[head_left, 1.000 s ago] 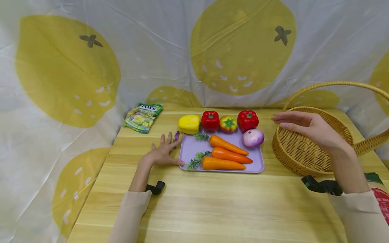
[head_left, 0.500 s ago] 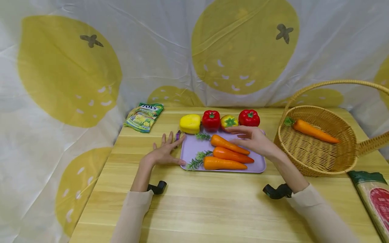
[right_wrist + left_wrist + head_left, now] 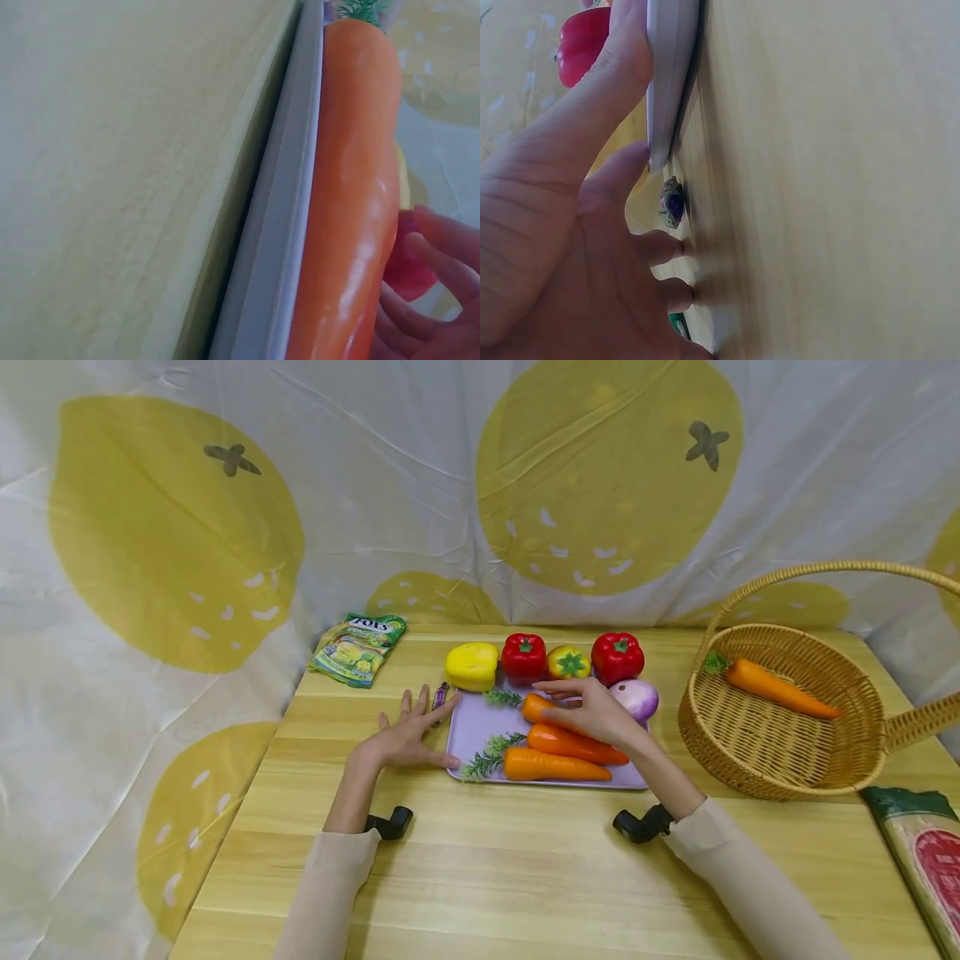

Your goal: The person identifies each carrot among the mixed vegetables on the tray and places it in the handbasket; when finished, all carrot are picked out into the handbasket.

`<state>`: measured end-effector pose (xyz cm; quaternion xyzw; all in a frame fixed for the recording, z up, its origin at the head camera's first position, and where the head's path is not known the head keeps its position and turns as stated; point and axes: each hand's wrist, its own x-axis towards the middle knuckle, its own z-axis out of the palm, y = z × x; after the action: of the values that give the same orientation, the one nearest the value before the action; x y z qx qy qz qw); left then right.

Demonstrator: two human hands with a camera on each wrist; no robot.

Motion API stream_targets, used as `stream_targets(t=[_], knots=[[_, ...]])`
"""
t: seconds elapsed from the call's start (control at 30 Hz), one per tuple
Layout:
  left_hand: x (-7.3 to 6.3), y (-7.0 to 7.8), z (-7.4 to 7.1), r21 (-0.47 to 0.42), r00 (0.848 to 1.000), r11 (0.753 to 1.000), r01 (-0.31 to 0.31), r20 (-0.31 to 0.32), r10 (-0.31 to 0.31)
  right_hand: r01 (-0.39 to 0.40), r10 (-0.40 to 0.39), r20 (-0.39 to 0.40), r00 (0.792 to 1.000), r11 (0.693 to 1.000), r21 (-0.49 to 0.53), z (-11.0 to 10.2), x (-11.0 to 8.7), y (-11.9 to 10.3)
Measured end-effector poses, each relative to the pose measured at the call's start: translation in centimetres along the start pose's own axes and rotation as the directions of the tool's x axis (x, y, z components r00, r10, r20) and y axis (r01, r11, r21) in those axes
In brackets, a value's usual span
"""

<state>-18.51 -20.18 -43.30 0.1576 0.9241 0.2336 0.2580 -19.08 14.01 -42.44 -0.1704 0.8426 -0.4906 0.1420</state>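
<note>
Three orange carrots with green tops lie on a lilac tray (image 3: pixel 474 727) in the head view. My right hand (image 3: pixel 596 714) is over the farthest carrot (image 3: pixel 534 705), thumb at its near side and fingers extended across its far side. In the right wrist view, the nearest carrot (image 3: pixel 352 165) hides part of this hand, and a gap shows between the fingers and thumb. My left hand (image 3: pixel 399 739) lies with fingers spread on the table, thumb and index finger touching the tray's left edge. Beside its index finger is a small purple wrapped item (image 3: pixel 440 695).
Along the tray's back are a yellow pepper (image 3: pixel 471 666), two red peppers, including the right one (image 3: pixel 618 657), a yellow-red tomato-like piece (image 3: pixel 567 662) and a purple onion (image 3: pixel 636 699). A wicker basket (image 3: pixel 697 735) holds another carrot (image 3: pixel 780 687). Packets lie left (image 3: pixel 358 649) and right (image 3: pixel 926 852).
My right hand has moved left from over the basket to the farthest carrot on the tray. A carrot lying in the basket has come into sight. My left hand stays put.
</note>
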Motion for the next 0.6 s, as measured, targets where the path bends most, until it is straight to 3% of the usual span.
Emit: stream_targets(t=[0.6], knots=[[-0.2, 0.1, 0.0, -0.002, 1.0, 1.0, -0.008, -0.006, 0.008, -0.02, 0.02, 0.004, 1.0, 0.998, -0.057, 0.6, 1.2, 0.4]])
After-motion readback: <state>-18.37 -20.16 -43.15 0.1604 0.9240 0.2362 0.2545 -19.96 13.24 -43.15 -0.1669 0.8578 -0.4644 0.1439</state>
